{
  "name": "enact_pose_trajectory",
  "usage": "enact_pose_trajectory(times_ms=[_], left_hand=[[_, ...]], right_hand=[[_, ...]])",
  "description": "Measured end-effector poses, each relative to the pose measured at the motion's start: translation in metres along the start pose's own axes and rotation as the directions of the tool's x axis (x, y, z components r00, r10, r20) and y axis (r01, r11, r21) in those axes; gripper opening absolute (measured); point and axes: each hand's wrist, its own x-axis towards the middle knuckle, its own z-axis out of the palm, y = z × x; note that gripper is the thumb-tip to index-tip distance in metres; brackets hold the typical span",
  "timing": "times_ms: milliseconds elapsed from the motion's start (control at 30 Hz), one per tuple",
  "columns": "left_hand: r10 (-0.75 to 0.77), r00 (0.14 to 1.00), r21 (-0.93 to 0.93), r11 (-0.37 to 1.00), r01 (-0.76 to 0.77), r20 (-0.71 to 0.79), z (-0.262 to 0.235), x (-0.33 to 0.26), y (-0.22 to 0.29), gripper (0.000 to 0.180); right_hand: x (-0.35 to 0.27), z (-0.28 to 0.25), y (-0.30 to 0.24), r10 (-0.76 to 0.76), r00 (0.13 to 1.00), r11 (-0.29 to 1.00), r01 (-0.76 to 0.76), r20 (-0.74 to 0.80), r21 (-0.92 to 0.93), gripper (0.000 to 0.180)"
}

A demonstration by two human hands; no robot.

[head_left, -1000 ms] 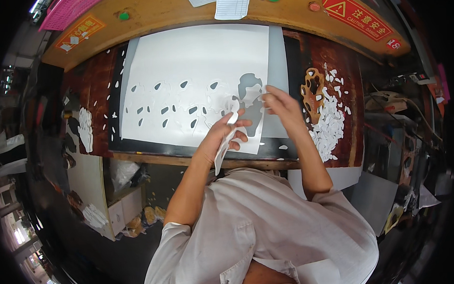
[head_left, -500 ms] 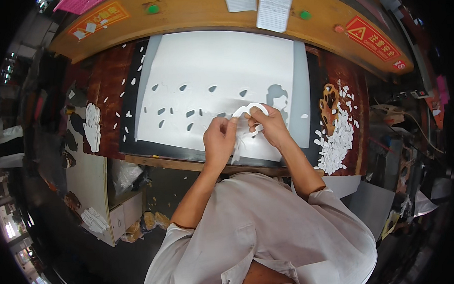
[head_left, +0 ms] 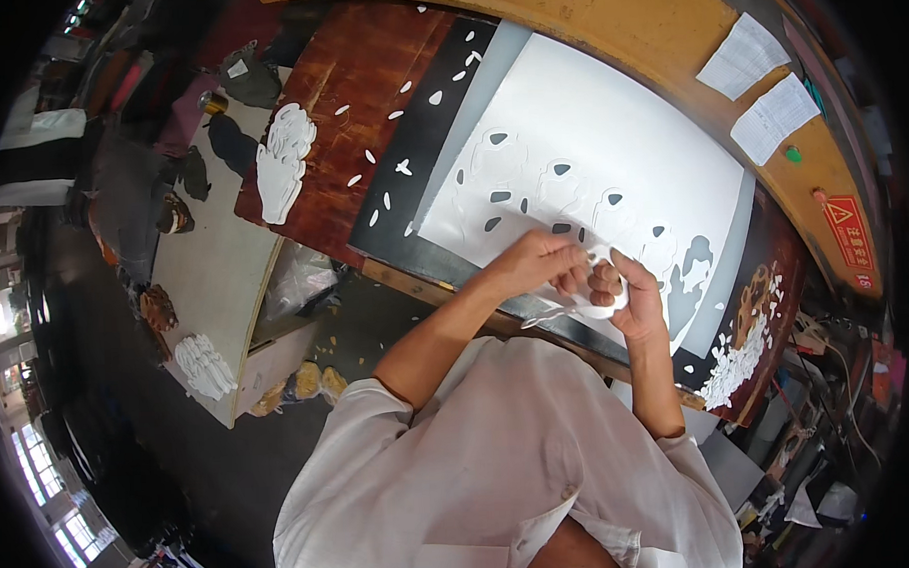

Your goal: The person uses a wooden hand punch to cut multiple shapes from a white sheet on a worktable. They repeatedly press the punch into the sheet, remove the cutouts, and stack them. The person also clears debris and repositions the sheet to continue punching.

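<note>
A white curved cut-out piece (head_left: pixel 603 307) of thin sheet material is held up over the near edge of the work board. My right hand (head_left: pixel 637 296) is closed around it, fingers curled and thumb up. My left hand (head_left: pixel 536 265) pinches at the piece's left edge, its fingertips partly hidden. A thin white strip (head_left: pixel 544 318) dangles below the hands. Beneath them lies a large white sheet (head_left: pixel 619 108) marked with cut outlines and several small dark holes. At its right side, a larger piece-shaped opening (head_left: pixel 691 276) shows the grey layer underneath.
Stacked white cut pieces (head_left: pixel 283 175) lie on the red-brown tabletop (head_left: pixel 352 72) at left. Small white scraps (head_left: pixel 735 369) are heaped at right beside a brown cutting die (head_left: pixel 752 306). Loose slivers dot the black strip (head_left: pixel 424 115). A yellow machine beam (head_left: pixel 656 37) spans the back.
My view has turned to the left, so the board appears tilted. Both hands have drawn the white piece nearer to my body, and my right fingers have curled further around it.
</note>
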Motion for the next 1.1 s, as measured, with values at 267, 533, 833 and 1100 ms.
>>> enact_pose_trajectory(times_ms=[267, 533, 833, 1100], left_hand=[[0.081, 0.841, 0.230, 0.972, 0.052, -0.535, -0.071, -0.045, -0.003, 0.028], [0.653, 0.661, 0.922, 0.168, 0.350, -0.370, -0.235, -0.084, 0.027, 0.058], [0.462, 0.785, 0.807, 0.585, 0.081, -0.413, -0.185, -0.106, -0.023, 0.028], [0.727, 0.519, 0.814, 0.095, 0.573, -0.451, -0.350, -0.011, 0.060, 0.061]], right_hand=[[0.027, 0.050, -0.009, -0.227, 0.974, 0.972, 0.227, 0.006, -0.058, 0.020], [0.024, 0.099, -0.029, -0.238, 0.971, 0.904, 0.209, -0.032, -0.372, 0.028], [0.042, 0.097, -0.001, -0.207, 0.973, 0.932, 0.164, -0.102, -0.323, 0.029], [0.063, 0.107, 0.025, -0.129, 0.987, 0.877, 0.066, -0.100, -0.475, 0.021]])
